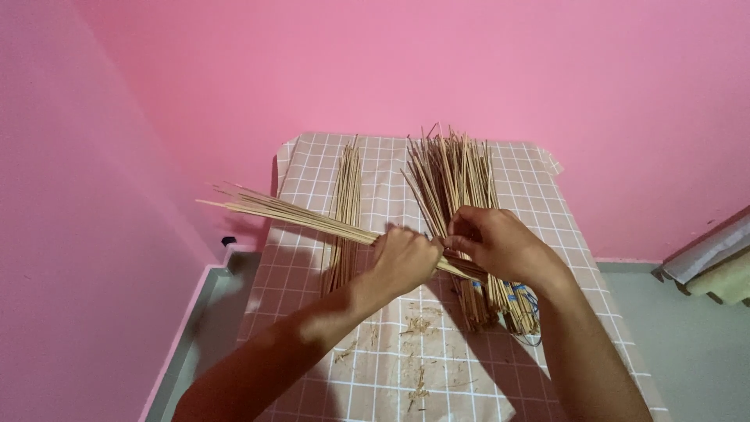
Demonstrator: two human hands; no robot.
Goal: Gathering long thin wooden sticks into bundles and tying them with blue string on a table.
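Lying slantwise at frame centre, held stick bundle (312, 219) points upper left, tips overhanging the table (547, 203) edge. Left hand (404, 259) fist-clamped on it; right hand (500, 244) fingers pinched on its lower end. Small pile (344, 211) and large pile (457, 187) run upward.

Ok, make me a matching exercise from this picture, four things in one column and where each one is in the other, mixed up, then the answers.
Things
1. handful of sticks
2. large stick bundle
3. thin stick pile
4. loose shavings

Places
A. lying flat on the left part of the checked cloth
B. scattered on the cloth near the camera
C. gripped in the left hand, tips pointing left
D. under the right hand, right part of the cloth

Pairs: 1-C, 2-D, 3-A, 4-B
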